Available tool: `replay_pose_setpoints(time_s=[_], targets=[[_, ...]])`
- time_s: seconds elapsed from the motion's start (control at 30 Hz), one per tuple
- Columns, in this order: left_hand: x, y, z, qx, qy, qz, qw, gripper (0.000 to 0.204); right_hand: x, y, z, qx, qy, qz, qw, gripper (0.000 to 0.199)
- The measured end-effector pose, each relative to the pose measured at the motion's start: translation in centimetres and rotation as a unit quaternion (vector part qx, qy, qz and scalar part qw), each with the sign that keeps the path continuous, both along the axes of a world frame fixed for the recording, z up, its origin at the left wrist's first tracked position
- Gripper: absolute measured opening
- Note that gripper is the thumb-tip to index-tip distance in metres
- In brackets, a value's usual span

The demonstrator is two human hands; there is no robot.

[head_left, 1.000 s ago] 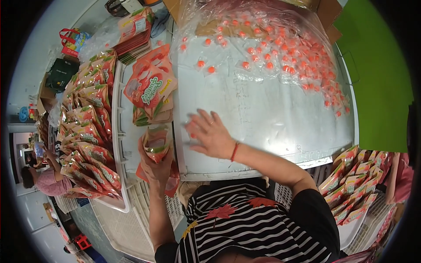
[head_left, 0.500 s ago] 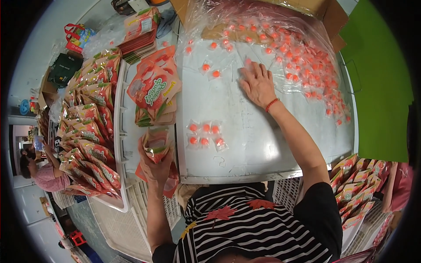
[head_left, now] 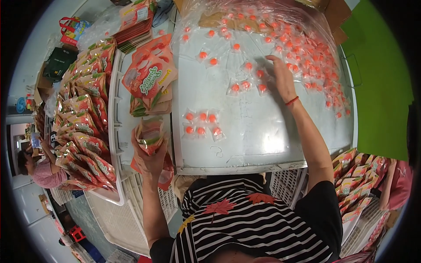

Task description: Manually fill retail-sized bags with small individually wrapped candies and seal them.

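Observation:
My left hand (head_left: 148, 163) grips an upright pouch (head_left: 150, 133) at the table's left edge, its mouth spread and facing up. Over the metal tabletop (head_left: 245, 144), my right hand (head_left: 284, 82) is turned on edge with its index finger stretched out; the other fingers show only partly. Just left of it lie several loose orange-red candies (head_left: 248, 66) in clear wrappers. Two short rows of wrapped candies (head_left: 202, 117) sit nearer me on the left. A large heap of the same candies (head_left: 307, 57) spreads along the far right on clear plastic.
Flat pouches (head_left: 151, 72) lie beyond my left hand, with a taller pouch stack (head_left: 133, 26) behind. A white crate (head_left: 117, 131) of filled pouches stands left; more filled pouches (head_left: 357, 184) are at the right. A cardboard box (head_left: 335, 22) borders the far side. Other people are at both sides.
My right hand has moved right and slightly toward me. Several candies now lie to its left, nearer me than before. My left hand still holds the pouch.

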State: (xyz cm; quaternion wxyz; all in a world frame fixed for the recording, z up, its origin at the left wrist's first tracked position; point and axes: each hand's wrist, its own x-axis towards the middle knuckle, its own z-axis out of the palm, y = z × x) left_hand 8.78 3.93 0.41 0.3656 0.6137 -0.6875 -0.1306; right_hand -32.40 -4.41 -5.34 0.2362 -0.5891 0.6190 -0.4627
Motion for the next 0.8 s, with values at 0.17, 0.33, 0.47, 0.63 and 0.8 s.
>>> replay_pose_setpoints(time_s=[0.17,0.33,0.47,0.63,0.8], targets=[[0.2,-0.1,0.2,-0.020,-0.001,0.001,1.000,0.079,3.8,-0.2,-0.4,0.059,0.035,0.127,0.990,0.045],[0.7,0.8,-0.2,-0.010,-0.010,0.006,1.000,0.080,4.6,-2.1,0.4,0.073,-0.228,0.102,0.965,0.045],[0.4,0.4,0.1,-0.007,0.006,-0.008,1.000,0.081,3.8,-7.2,0.2,-0.073,0.127,0.154,0.977,0.041],[-0.2,0.3,0.6,-0.012,-0.004,0.006,1.000,0.081,2.6,-7.1,-2.0,-0.040,0.238,0.190,0.952,0.039],[1.1,1.0,-0.1,0.015,0.005,0.014,1.000,0.082,1.6,-1.0,0.1,0.088,-0.303,0.182,0.931,0.045]])
